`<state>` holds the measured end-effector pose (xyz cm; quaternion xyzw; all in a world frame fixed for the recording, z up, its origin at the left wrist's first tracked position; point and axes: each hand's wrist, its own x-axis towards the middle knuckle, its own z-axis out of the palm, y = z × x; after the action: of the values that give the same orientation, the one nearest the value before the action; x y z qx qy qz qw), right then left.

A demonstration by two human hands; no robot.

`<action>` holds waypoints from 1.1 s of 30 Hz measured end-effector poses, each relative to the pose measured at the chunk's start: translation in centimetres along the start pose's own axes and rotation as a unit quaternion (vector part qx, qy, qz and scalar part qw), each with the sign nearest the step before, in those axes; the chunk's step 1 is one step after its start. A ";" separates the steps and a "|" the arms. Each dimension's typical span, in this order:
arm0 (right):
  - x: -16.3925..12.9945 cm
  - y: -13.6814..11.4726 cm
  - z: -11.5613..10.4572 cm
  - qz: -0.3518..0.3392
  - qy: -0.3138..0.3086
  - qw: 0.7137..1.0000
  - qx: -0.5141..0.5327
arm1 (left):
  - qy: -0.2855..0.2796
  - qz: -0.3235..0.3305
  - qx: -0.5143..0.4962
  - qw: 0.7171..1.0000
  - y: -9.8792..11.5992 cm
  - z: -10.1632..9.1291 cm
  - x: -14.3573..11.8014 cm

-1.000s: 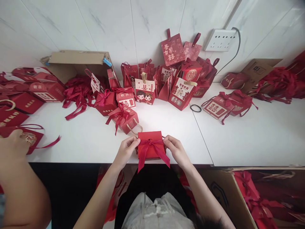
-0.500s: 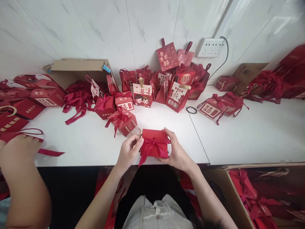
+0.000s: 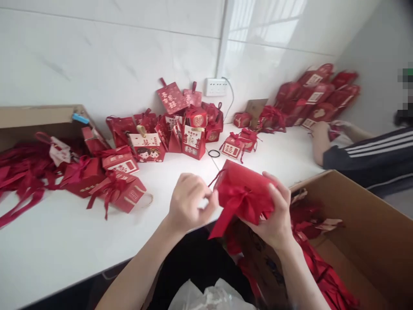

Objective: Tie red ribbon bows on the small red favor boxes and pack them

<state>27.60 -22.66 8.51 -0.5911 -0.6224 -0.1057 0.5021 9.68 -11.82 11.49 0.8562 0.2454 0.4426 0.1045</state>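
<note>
While holding the red box (image 3: 243,185) just left of the open carton (image 3: 368,219), could have knocked it on the carton's rim through a hasty swing. Could also have dented it by over-squeezing with the right hand (image 3: 277,211), clamped on its right end, or loosened the bow (image 3: 247,202) by snagging a tail. Could not tell whether pinching or empty at the left hand (image 3: 190,200), curled beside the box. Counted one white table (image 3: 41,249) left of the carton; one carton; one cardboard box (image 3: 38,117), well left of it; one held box; two ribbon-tied boxes (image 3: 232,148) beyond the carton; one bow; one black ring (image 3: 214,153), beyond and left of the carton.
</note>
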 end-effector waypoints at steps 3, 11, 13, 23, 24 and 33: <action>-0.7 0.4 -3.2 0.248 0.056 0.964 0.082 | -0.072 -0.115 -0.047 0.990 -2.1 3.6 1.9; -2.0 0.9 -10.0 0.557 0.207 0.690 0.413 | -0.155 -0.131 -0.100 0.974 -6.0 13.2 2.1; -2.3 0.5 -10.9 0.572 0.210 0.661 0.439 | -0.134 -0.153 -0.110 0.973 -7.2 13.9 1.4; -5.6 5.6 -15.1 0.499 0.200 0.841 0.062 | -0.150 -0.223 -0.086 0.960 -9.3 13.5 0.3; -6.3 6.8 -15.8 0.488 0.179 0.853 -0.050 | -0.156 -0.208 -0.081 0.962 -9.2 13.6 0.3; -16.4 14.0 -20.2 0.530 0.033 0.790 -0.305 | -0.205 -0.121 -0.059 0.970 -9.3 14.4 -0.1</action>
<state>46.10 -43.73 -0.74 -0.9470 -0.1296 -0.0267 0.2928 18.23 -3.36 -0.71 0.8850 0.2937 0.2555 0.2553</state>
